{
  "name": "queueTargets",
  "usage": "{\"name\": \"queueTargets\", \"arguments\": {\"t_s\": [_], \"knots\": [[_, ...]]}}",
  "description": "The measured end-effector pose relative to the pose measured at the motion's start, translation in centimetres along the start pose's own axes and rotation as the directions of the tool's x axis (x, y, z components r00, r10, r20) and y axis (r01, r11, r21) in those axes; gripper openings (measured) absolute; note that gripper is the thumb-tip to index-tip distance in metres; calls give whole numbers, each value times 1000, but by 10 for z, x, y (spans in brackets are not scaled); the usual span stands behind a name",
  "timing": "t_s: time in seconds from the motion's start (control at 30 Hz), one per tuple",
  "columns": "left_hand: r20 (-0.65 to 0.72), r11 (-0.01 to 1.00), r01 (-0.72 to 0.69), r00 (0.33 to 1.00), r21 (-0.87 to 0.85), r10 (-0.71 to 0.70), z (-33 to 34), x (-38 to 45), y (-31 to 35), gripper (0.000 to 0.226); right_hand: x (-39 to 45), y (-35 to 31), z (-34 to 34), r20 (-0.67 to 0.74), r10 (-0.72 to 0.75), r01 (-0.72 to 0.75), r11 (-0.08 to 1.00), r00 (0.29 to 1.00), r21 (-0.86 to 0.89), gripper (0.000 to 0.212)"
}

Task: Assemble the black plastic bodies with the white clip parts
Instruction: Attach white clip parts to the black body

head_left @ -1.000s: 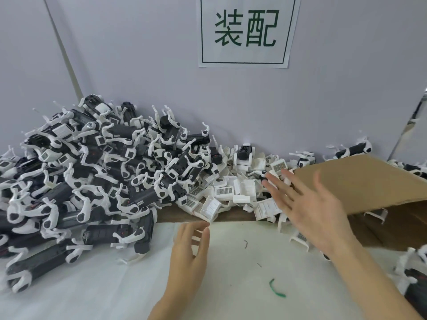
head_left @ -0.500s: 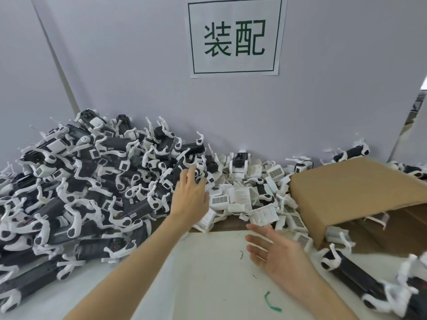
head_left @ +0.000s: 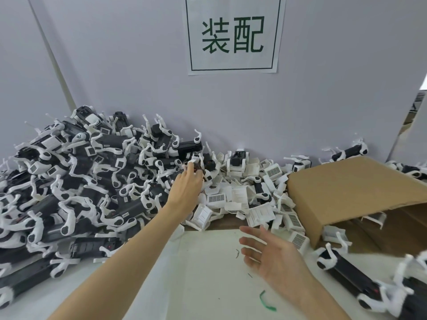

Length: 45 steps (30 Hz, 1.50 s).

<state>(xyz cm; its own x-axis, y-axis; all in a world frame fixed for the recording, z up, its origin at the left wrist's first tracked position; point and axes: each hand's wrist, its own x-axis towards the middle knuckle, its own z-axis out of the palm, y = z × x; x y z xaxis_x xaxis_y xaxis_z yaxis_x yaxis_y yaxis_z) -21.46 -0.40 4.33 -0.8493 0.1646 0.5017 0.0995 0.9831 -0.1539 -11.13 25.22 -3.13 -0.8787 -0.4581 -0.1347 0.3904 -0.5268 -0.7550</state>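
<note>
1. the left hand (head_left: 186, 188) is stretched out to the right edge of the big heap of assembled black bodies (head_left: 87, 181), which covers the left side of the white surface (head_left: 203, 273) and leans against the grey wall (head_left: 138, 77).
2. its fingers (head_left: 190, 167) curl down onto a dark part at the edge of the heap – whether they actually grip it or only touch it i cannot tell, as the hand hides the contact.
3. the right hand (head_left: 275, 262) hovers over the bare middle of the surface, palm turned to the left, fingers spread and relaxed, holding nothing.
4. loose white clip parts (head_left: 233, 199) lie in a smaller pile between the heap and the cardboard box (head_left: 351, 192), several showing barcode labels; the nearest ones are just beyond the right hand's fingertips.
5. the box lies tipped on its side at the right, its open mouth facing the person, with a few white parts inside.
6. more black bodies with white clips (head_left: 346, 271) lie at the lower right, in front of the box.
7. a small green scrap (head_left: 266, 302) lies on the surface near the right wrist.
8. a paper sign (head_left: 233, 34) with green characters is stuck to the wall above.
</note>
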Motion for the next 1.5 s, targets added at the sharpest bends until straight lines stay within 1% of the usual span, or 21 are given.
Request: {"name": "queueTargets", "arguments": {"t_s": [0.03,0.13,0.2,0.23,0.33,0.43,0.53,0.63,0.73,0.8,0.87,0.9,0.97,1.0,1.07,1.1,1.2,1.27,1.33,1.43,1.5], "knots": [[-47,1000,-12,999,-25,11,-4,-5,-1,37,0,0,-1,-1,0,0,1000,1000,-5,49],[-231,976,-75,973,-205,26,-16,-24,-4,49,0,0,-2,-15,-10,10,1000,1000,-3,48],[-330,916,-105,943,-387,-32,-21,-41,-3,53,1,1,-2,-27,-18,18,1000,999,6,47],[-340,867,-101,937,-487,-82,-21,-51,0,54,1,1,-2,-29,-21,21,1000,999,10,46],[-267,681,-42,936,-731,-229,-17,-82,14,60,1,2,-1,-26,-29,29,999,999,15,46],[-167,520,15,939,-854,-301,-12,-112,28,53,-1,3,-1,-26,-39,39,999,999,15,47],[-110,406,56,921,-912,-373,-4,-136,41,45,-2,7,2,-30,-115,113,991,993,-77,47],[-32,272,103,893,-957,-450,0,-146,47,44,-3,12,8,13,-161,160,966,987,-204,44],[56,182,173,856,-968,-514,-4,-130,40,33,-5,12,9,-10,-156,150,967,988,-206,38],[140,56,201,830,-978,-539,-11,-108,28,28,-5,11,8,-26,-140,133,973,990,-190,35],[187,-74,177,793,-981,-580,-19,-84,15,29,-5,11,7,-43,-124,115,977,991,-181,35],[194,-114,157,764,-981,-615,-24,-72,10,30,-4,12,6,-52,-121,109,978,991,-179,35],[196,-139,139,723,-981,-662,-33,-57,1,30,-3,13,5,-68,-117,104,979,991,-173,33],[194,-128,146,726,-981,-660,-35,-53,-1,28,-3,13,4,-72,-117,103,980,991,-169,33],[194,-93,174,759,-980,-621,-38,-57,-1,21,-2,13,3,-72,-118,105,982,990,-160,35],[203,-93,184,778,-978,-595,-38,-63,3,21,-2,13,2,-71,-121,109,983,990,-151,37],[238,-142,192,830,-971,-504,-32,-93,22,23,-3,12,6,-54,-123,116,986,991,-123,38],[240,-174,179,854,-968,-462,-26,-117,40,25,-5,9,10,-39,-97,93,989,994,-113,40],[235,-163,180,866,-970,-441,-19,-138,56,30,-8,7,14,-41,-78,73,990,996,-123,46],[232,-156,183,882,-971,-410,-11,-159,68,39,-9,6,16,-103,-111,91,978,988,-186,58],[218,-123,185,907,-975,-361,-9,-164,69,43,-8,7,14,-150,-138,101,967,979,-234,61]]}}
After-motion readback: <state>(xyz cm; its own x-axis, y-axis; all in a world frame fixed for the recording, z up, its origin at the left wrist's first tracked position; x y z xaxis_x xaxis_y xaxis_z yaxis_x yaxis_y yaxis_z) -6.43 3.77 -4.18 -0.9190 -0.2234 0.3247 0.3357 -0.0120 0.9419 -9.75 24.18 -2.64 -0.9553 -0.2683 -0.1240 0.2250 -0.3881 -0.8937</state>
